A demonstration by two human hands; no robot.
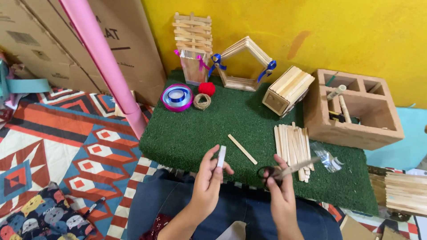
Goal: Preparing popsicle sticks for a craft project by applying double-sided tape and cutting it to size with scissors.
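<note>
My left hand [208, 175] pinches a short pale wooden stick piece [221, 156] upright over the near edge of the green turf mat [195, 133]. Black-handled scissors [284, 170] are held in my right hand [280, 186], blades pointing right over a pile of wooden craft sticks [293, 144]. One loose stick [242, 149] lies on the mat between my hands and the pile.
At the back stand a stick fence with a small box [193, 44], a pentagon stick frame [244, 62], a stick block [288, 89], ribbon rolls [177, 97], twine [202, 101], red yarn [207, 88]. A wooden compartment box [356, 109] sits right. A pink roll [102, 58] leans left. A clear bag [327, 156] lies nearby.
</note>
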